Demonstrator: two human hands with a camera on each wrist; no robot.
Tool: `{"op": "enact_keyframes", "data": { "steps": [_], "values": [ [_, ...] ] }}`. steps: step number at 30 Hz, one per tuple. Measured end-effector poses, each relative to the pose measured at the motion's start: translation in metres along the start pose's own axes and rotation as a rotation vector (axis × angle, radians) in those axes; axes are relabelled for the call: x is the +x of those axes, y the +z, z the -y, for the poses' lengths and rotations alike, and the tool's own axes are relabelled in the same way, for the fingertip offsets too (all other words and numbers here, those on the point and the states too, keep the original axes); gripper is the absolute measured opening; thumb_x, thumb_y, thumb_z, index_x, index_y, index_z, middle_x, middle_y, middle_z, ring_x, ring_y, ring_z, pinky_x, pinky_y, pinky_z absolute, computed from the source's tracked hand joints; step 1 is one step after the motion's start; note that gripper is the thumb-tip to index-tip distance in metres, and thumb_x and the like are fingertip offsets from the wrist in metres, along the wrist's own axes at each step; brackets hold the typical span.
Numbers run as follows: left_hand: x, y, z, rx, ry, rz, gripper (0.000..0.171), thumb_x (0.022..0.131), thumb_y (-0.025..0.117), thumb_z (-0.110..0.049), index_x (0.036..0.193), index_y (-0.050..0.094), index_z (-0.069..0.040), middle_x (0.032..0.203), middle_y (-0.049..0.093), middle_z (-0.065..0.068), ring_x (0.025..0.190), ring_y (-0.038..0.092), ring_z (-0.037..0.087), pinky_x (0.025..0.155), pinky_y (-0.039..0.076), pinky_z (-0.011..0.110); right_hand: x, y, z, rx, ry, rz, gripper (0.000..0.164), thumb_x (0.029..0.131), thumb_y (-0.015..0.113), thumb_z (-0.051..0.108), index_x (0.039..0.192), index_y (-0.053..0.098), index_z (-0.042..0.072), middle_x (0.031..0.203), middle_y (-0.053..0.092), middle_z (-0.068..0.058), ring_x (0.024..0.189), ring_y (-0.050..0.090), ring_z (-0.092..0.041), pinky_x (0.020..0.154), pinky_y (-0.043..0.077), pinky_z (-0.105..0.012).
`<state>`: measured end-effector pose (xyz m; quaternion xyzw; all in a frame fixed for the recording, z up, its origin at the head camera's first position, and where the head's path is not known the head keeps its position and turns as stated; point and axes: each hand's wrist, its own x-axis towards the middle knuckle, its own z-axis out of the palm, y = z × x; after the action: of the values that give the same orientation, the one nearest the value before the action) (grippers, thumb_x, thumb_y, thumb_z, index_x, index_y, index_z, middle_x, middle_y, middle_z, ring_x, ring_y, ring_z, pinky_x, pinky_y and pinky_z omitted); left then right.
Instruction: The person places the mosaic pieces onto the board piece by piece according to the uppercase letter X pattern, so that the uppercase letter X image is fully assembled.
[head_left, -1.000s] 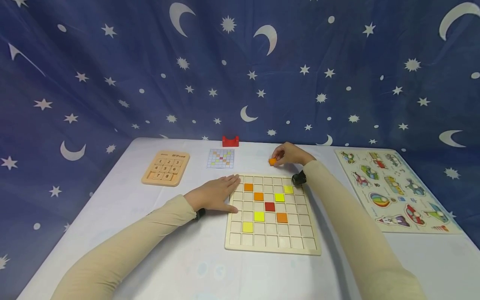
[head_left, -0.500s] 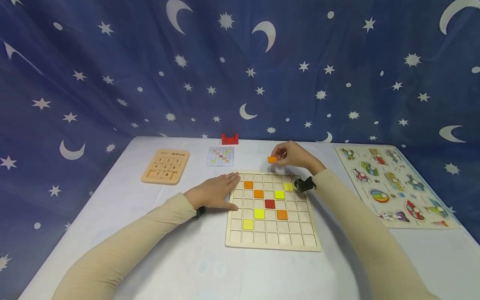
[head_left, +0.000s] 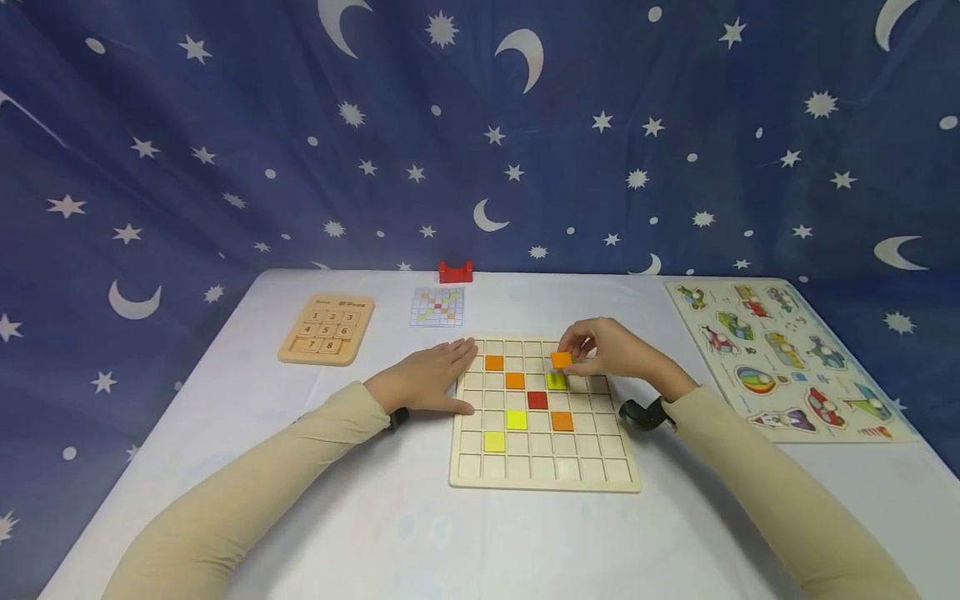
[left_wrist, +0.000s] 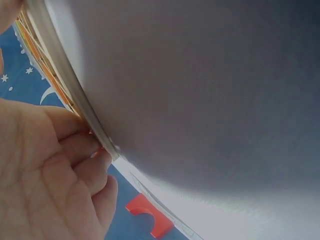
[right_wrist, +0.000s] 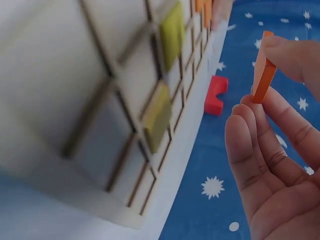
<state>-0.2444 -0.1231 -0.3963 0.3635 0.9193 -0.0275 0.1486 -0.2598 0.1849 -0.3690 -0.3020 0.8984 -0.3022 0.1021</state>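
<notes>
My left hand (head_left: 429, 377) rests against the left edge of a pale wooden grid board (head_left: 543, 471), its fingers extended along the rim. In the left wrist view those fingers (left_wrist: 82, 150) touch the board's side. Between thumb and fingertips, my right hand (head_left: 618, 348) pinches an orange square tile (head_left: 561, 360) over the board's upper right part. The right wrist view shows this orange tile (right_wrist: 265, 72) edge-on, apart from the grid. Set in the grid are a red tile (head_left: 537, 401), several yellow tiles (head_left: 517, 420) and several orange tiles (head_left: 562, 421). My right hand covers some upper right squares.
Behind the board lie a printed grid card (head_left: 437, 307) and a red stand (head_left: 456, 272). A wooden number puzzle (head_left: 327, 329) lies to the left. A vehicle picture puzzle (head_left: 787, 358) is at the right. A blue star-patterned curtain (head_left: 480, 125) hangs behind the white table.
My right hand lifts the orange tile from the table behind the board and brings it nearer, over the grid's upper right. My left hand stays at the board's left edge.
</notes>
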Motion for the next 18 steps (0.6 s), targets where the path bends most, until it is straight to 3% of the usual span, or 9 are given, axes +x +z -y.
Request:
{"op": "enact_keyframes", "data": {
  "steps": [18],
  "values": [
    [0.002,0.001,0.001,0.008,-0.004,-0.001,0.100,0.084,0.047,-0.069,0.151,0.012,-0.003,0.159,0.009,0.012,0.147,0.012,0.024,0.121,0.015,0.036,-0.051,0.020,0.002,-0.028,-0.094,0.045,0.021,0.073,0.079,0.014,0.089,0.065,0.012,0.083,0.062,0.004,0.071,0.054,-0.008,0.065,0.052,-0.022]
  ]
}}
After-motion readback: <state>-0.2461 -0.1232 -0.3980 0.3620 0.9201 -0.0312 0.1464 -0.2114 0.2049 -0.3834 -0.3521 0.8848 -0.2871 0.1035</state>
